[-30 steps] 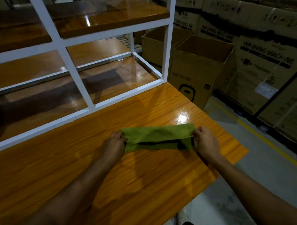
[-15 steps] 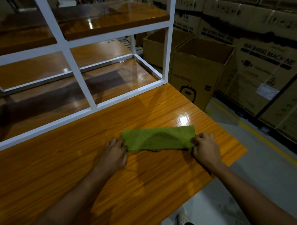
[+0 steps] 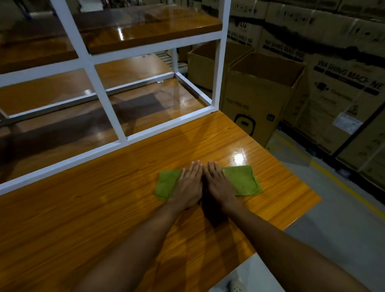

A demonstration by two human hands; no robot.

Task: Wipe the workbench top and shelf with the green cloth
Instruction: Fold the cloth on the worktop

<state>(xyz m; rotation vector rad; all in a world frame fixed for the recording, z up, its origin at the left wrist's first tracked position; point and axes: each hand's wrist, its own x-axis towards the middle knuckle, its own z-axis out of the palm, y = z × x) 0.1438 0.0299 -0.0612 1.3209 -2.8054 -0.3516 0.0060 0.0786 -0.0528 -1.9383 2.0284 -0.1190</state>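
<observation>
The green cloth [image 3: 241, 180] lies folded flat on the glossy orange workbench top [image 3: 101, 207], near its right end. My left hand [image 3: 189, 184] and my right hand [image 3: 217, 182] rest palm-down side by side on the cloth's middle, fingers stretched out and pointing away from me. Neither hand grips the cloth; both press flat on it. The cloth's two ends stick out to either side of the hands. Behind stands the white metal frame [image 3: 101, 99] with the wooden shelf [image 3: 151, 29] above the bench.
Open cardboard boxes [image 3: 262, 92] stand just past the bench's right end, with stacked washing-machine cartons [image 3: 348, 88] behind them. A grey floor with a yellow line [image 3: 352, 191] runs along the right. My shoe shows at the bottom edge.
The hands let go of the cloth's two ends and moved inward to its middle. They now lie flat on the folded cloth, which rests flat on the bench.
</observation>
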